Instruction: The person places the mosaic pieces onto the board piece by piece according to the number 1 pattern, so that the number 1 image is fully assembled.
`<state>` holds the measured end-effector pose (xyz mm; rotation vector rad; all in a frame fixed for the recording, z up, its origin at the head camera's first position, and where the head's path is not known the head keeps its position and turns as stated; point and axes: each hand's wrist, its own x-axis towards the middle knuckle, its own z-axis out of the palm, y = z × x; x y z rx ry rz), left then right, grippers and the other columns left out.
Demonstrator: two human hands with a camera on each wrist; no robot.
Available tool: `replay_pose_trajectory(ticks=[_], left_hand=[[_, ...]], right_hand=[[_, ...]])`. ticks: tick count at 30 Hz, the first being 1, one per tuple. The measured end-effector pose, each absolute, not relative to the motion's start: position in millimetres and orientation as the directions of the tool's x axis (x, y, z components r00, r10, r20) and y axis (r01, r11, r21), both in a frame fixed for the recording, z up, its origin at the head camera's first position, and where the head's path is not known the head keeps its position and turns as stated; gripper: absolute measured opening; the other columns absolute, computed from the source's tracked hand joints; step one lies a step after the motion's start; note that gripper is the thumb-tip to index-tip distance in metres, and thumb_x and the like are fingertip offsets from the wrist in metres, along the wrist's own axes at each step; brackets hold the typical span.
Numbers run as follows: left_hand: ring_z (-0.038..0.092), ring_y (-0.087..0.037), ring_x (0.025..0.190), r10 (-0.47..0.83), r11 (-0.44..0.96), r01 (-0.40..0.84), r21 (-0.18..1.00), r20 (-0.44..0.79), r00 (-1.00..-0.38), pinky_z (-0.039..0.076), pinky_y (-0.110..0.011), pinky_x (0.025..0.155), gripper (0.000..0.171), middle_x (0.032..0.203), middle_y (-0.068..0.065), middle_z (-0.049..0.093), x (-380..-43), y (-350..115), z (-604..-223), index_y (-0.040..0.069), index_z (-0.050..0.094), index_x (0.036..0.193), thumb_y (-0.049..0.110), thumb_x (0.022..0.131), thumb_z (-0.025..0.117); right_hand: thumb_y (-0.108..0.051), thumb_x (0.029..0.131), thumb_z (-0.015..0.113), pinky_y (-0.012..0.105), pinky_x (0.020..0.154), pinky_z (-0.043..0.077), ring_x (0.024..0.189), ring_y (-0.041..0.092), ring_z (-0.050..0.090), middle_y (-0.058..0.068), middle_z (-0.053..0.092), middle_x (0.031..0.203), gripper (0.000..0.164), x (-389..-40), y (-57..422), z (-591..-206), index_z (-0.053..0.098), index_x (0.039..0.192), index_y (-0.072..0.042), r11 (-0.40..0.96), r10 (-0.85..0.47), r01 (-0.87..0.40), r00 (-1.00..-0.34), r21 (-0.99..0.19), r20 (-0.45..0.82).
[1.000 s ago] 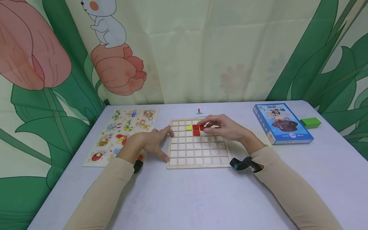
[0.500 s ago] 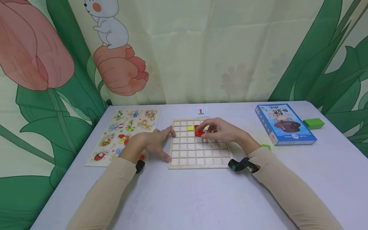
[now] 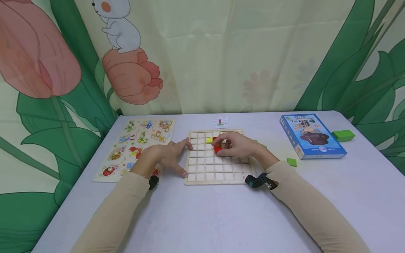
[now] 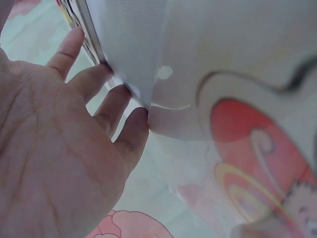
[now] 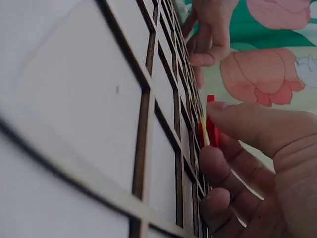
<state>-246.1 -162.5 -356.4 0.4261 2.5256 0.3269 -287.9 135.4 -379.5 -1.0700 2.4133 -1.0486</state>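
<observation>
My left hand point(image 3: 167, 156) lies at the left edge of a wooden grid board point(image 3: 218, 182), fingers extended, fingertips and thumb touching its frame. In the left wrist view, the palm and straight fingers show. Over the upper middle of the board, my right hand point(image 3: 237, 144) pinches a small red square tile point(image 5: 212, 121) between thumb and fingers. In the head view, this red tile peeks out under the fingertips. One yellow tile point(image 3: 209, 140) sits in a cell just left of the fingers. Beside it, another red tile point(image 3: 215, 138) is partly hidden by the right hand.
A small pattern card point(image 3: 220, 122) lies behind the board. Left of it is a sheet of cartoon insect pictures point(image 3: 105, 177). On the right are a blue game box point(image 3: 313, 136), a green block point(image 3: 343, 135) and a loose green tile point(image 3: 291, 162).
My right hand has moved left and nearer to me over the board, carrying the red tile. A green tile by the right sleeve has come into view. The left hand stays put.
</observation>
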Motion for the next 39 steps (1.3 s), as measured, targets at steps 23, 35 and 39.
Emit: replay_pose_trajectory(ticks=[23,35,39], left_hand=[[0.039,-0.028,0.134,0.356,0.925,0.227,0.303,-0.488,-0.797,0.040,-0.055,0.106,0.100,0.157,-0.014,0.037,-246,-162,-357,0.039,0.029,0.145,0.061,0.069,0.089],[0.039,-0.027,0.133,0.362,0.922,0.231,0.311,-0.479,-0.799,0.039,-0.055,0.108,0.101,0.160,-0.011,0.035,-246,-163,-358,0.039,0.029,0.146,0.059,0.069,0.090],[0.039,-0.026,0.133,0.364,0.921,0.233,0.312,-0.479,-0.799,0.040,-0.054,0.107,0.100,0.159,-0.010,0.036,-246,-163,-357,0.039,0.029,0.146,0.060,0.070,0.090]], right_hand=[[-0.011,0.094,0.074,0.035,0.085,0.050,0.091,0.017,0.061,-0.001,0.065,0.115,0.031,-279,133,-378,0.069,0.124,-0.015,0.548,-0.709,-0.535,-0.705,-0.643,-0.018],[-0.015,0.102,0.065,0.036,0.086,0.052,0.099,0.017,0.063,-0.005,0.068,0.120,0.022,-271,144,-371,0.071,0.122,-0.018,0.533,-0.713,-0.571,-0.701,-0.625,0.032],[-0.015,0.103,0.063,0.036,0.085,0.052,0.097,0.017,0.062,-0.005,0.069,0.117,0.021,-269,152,-368,0.072,0.122,-0.017,0.528,-0.705,-0.570,-0.708,-0.629,0.050]])
